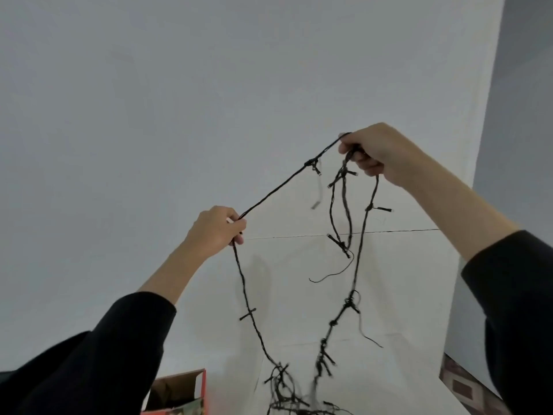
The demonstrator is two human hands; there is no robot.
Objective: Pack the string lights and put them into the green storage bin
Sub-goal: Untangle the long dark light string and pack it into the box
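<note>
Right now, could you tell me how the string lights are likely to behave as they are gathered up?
The string lights look floppy: taut only between the left hand and right hand, drooping in loops elsewhere. They seem light, since a pinch holds them. The side bulbs and the tangle at the bottom suggest they will probably snag.

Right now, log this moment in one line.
left hand: gripping string lights | right hand: holding loops | green bin: unseen
</note>
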